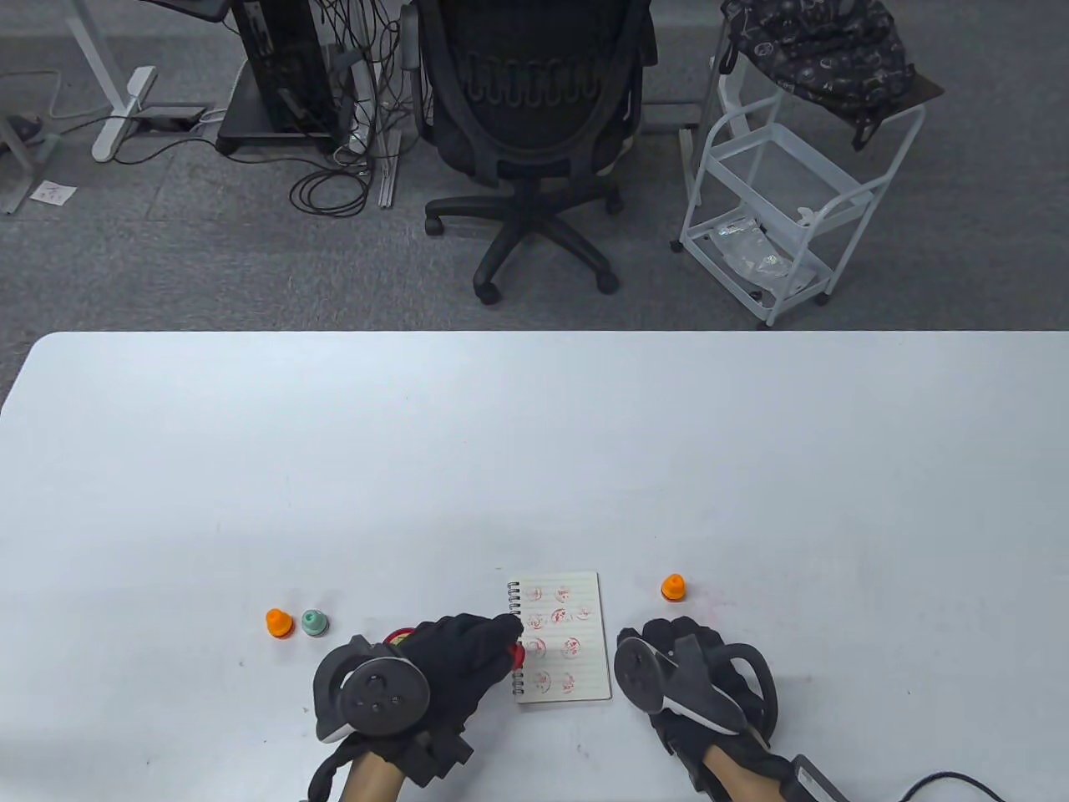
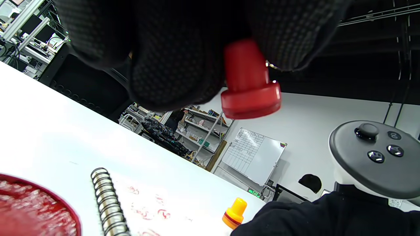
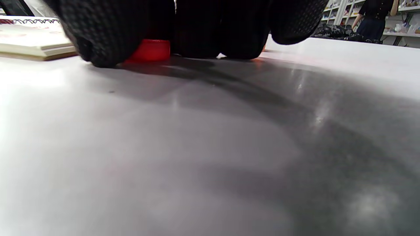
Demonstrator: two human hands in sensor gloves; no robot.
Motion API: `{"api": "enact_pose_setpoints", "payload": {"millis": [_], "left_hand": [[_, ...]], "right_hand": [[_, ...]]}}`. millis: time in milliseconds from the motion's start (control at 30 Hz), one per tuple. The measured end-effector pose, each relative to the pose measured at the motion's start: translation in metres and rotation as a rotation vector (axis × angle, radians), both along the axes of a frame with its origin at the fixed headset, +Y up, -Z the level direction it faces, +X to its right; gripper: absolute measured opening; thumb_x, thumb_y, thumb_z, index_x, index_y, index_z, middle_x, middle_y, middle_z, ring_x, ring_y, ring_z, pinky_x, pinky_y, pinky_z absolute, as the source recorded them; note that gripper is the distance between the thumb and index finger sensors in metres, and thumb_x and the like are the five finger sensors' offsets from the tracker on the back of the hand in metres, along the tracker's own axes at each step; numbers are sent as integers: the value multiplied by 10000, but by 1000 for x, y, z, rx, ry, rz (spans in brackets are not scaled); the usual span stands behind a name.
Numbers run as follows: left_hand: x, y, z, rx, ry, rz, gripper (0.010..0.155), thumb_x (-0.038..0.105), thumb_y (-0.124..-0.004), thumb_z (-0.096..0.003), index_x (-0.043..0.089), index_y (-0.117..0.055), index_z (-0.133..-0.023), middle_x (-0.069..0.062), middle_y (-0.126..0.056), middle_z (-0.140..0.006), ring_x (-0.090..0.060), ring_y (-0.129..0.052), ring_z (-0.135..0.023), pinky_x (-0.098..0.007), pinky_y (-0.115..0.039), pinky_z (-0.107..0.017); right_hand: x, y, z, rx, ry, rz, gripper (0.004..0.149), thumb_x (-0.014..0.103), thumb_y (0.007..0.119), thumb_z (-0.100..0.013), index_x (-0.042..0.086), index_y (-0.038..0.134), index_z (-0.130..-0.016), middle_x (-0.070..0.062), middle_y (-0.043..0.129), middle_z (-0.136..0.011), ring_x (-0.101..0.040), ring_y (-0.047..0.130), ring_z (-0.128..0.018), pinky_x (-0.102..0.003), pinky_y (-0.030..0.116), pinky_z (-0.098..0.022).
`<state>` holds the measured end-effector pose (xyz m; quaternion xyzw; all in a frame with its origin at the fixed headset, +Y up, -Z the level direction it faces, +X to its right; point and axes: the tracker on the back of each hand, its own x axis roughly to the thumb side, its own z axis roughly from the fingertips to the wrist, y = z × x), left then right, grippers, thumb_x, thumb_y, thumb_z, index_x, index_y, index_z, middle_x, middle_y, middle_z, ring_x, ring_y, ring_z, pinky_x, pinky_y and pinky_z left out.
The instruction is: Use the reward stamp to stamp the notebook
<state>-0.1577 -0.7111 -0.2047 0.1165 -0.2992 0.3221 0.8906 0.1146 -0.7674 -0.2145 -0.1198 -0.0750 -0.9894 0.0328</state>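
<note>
- Table (image 1: 534, 434), white; bears all items below.
- Left hand (image 1: 455, 660), palm down at the notebook's spiral edge, fingers pinching red stamp (image 2: 247, 82), lifted off the page.
- Right hand (image 1: 681, 660), fingers curled down on the table over a red cap (image 3: 149, 50); grip unclear.
- Notebook (image 1: 561, 635), open, red imprints illegible.

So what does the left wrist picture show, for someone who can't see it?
A black-gloved left hand pinches a red plastic stamp in the air above a white spiral-bound notebook marked with faint red prints. A round red ink pad lies beside the notebook, and a small orange stamp stands beyond it.
</note>
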Motion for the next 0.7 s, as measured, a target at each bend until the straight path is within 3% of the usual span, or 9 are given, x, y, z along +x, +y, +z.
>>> {"api": "enact_pose_setpoints", "payload": {"millis": [167,433,700], "left_hand": [[2,-1,0,-17,-12,-8,456,325,-850,-479,122,-916,-883,-127,-989,-768,-277,-1024,-508,-509,-822,-490],[6,-2,-1,-22,-28,-4,455,325,-850,-480,124,-916,-883,-126,-988,-769,-276,-1023,-509,-508,-822,-492],[15,2,4,-24,-69,89,459,320,-850,-480,123,-910,-890,-129,-986,-772,-277,-1022,-511,-510,-821,-492]], "right_hand": [[6,6,-1,-21,-12,-91,584,423,807,-383,286,677,-936,-21,715,-959,-362,761,-901,-558,677,-681],[18,22,-2,-31,-14,-433,566,306,837,-404,274,669,-943,-53,674,-983,-339,813,-863,-550,721,-643],[9,36,10,-22,78,-710,546,323,843,-402,270,719,-931,-35,684,-977,-322,808,-855,-546,699,-652]]}}
